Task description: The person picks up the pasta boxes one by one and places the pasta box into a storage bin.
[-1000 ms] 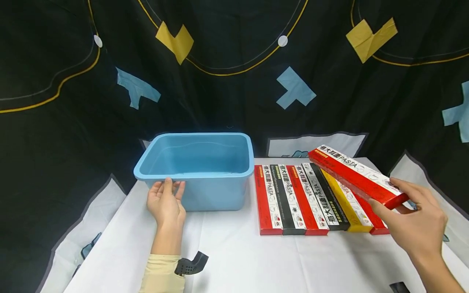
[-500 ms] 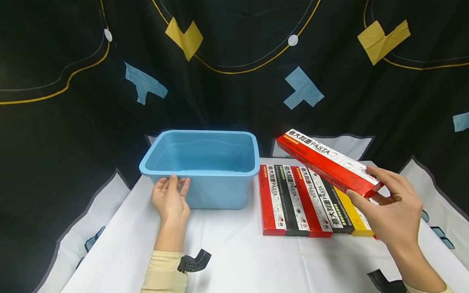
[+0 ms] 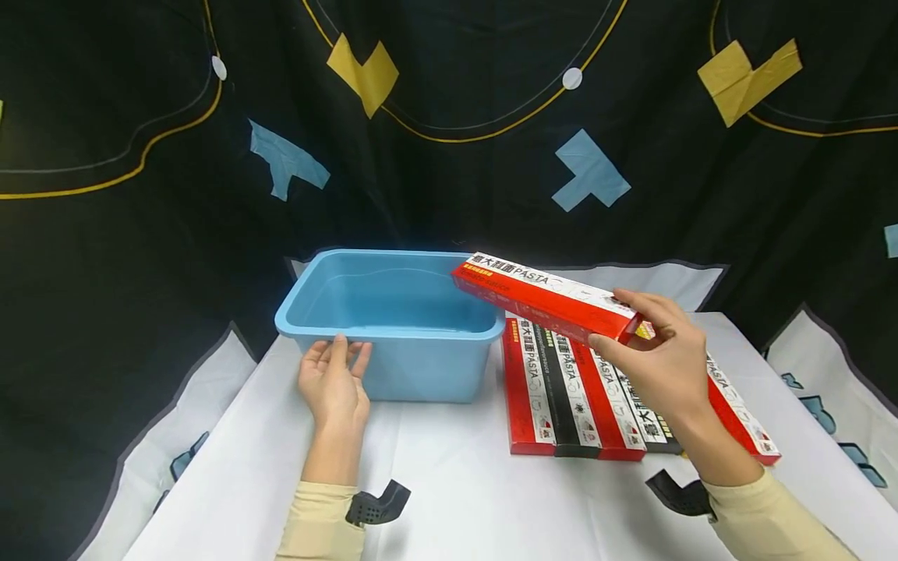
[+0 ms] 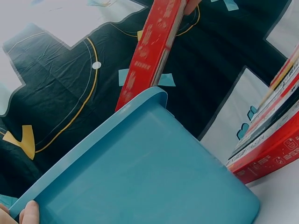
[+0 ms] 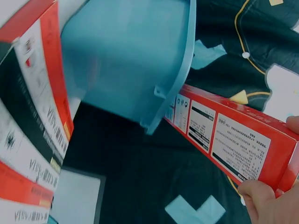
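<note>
An empty-looking light-blue plastic tub (image 3: 421,370) stands on the white table. My left hand (image 3: 335,389) holds its front rim near the left corner, with thumb and fingertips at the lip. In my right hand (image 3: 662,354) is a red and white pasta box (image 3: 543,292), pinched at its near end and raised above the table. The box's far end reaches over the tub's right rim. In the right wrist view, the thumb presses the printed side of the pasta box (image 5: 233,144). Below the right hand lies a row of pasta boxes (image 3: 561,389), partly hidden by hand and wrist.
The row holds red and black boxes close to the tub's right side, with another red box (image 3: 744,413) at its right end. A black curtain (image 3: 449,187) with tape-like yellow and blue patches hangs behind the white table (image 3: 491,506).
My right hand has carried the red pasta box leftward from above the row's right end to the tub's right rim. The left hand keeps its place on the rim; the head view has shifted slightly.
</note>
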Motion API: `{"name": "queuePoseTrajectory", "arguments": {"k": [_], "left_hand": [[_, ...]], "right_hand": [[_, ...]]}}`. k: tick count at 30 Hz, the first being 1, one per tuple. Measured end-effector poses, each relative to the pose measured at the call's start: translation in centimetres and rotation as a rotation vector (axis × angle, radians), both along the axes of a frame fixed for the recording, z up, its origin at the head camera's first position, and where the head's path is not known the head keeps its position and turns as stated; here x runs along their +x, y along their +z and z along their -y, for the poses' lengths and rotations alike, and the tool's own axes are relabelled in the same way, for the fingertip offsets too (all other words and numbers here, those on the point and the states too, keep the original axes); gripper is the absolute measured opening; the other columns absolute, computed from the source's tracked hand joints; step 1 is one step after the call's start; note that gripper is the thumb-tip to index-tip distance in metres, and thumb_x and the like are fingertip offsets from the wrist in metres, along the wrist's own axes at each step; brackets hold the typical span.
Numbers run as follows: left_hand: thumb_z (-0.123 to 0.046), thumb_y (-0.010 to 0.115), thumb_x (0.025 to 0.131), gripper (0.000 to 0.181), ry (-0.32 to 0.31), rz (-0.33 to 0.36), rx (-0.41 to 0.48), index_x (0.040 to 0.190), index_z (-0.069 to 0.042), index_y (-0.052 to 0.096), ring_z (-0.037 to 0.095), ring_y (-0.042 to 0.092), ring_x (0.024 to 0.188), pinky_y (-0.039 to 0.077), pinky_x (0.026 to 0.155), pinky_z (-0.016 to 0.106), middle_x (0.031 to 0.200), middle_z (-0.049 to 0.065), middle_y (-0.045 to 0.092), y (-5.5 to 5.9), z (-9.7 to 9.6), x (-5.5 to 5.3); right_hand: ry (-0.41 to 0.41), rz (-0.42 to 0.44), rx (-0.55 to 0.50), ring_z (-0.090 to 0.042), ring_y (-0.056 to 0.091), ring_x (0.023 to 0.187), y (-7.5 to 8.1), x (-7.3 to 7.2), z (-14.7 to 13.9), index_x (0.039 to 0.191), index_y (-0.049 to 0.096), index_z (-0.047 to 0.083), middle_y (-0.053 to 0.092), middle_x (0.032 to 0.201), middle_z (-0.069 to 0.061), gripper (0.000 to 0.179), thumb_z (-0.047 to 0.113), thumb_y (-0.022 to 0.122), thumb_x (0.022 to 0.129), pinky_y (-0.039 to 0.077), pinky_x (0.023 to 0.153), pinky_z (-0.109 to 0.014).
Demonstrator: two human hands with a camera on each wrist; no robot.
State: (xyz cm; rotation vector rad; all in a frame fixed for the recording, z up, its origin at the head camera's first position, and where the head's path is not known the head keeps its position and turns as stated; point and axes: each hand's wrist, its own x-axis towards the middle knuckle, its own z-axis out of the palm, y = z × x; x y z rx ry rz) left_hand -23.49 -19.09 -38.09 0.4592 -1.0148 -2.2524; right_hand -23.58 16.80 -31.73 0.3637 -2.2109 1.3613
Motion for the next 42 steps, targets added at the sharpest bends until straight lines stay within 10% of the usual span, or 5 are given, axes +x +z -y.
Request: {"name": "queuePoseTrajectory", "arguments": {"k": [20,35,42], "left_hand": [[-0.014,0.060,0.098,0.031,-0.003,0.007,0.015,0.121,-0.005,0.042,0.022,0.060,0.104,0.058,0.089,0.031,0.120,0.014,0.048,-0.2,0.0,0.1],[-0.017,0.062,0.096,0.038,-0.007,0.044,-0.012,0.126,-0.006,0.041,0.024,0.060,0.107,0.059,0.088,0.032,0.123,0.014,0.048,-0.3,0.1,0.3],[-0.019,0.064,0.095,0.041,-0.003,0.025,-0.018,0.126,-0.006,0.041,0.024,0.061,0.108,0.058,0.089,0.031,0.123,0.014,0.048,-0.4,0.1,0.3]], "right_hand": [[0.173,0.140,0.049,-0.022,0.048,0.117,-0.6,-7.6,8.3,0.132,0.061,0.021,0.054,0.132,0.002,0.060,0.034,0.082,0.078,0.062,0.080,-0.039],[0.365,0.462,0.149,-0.025,0.051,0.113,0.2,-12.6,13.8,0.133,0.060,0.023,0.054,0.132,-0.001,0.068,0.031,0.087,0.071,0.062,0.078,-0.037],[0.418,0.449,0.325,-0.026,0.053,0.107,1.1,-14.6,15.8,0.134,0.059,0.018,0.057,0.128,-0.005,0.066,0.027,0.086,0.074,0.062,0.077,-0.034]]}}
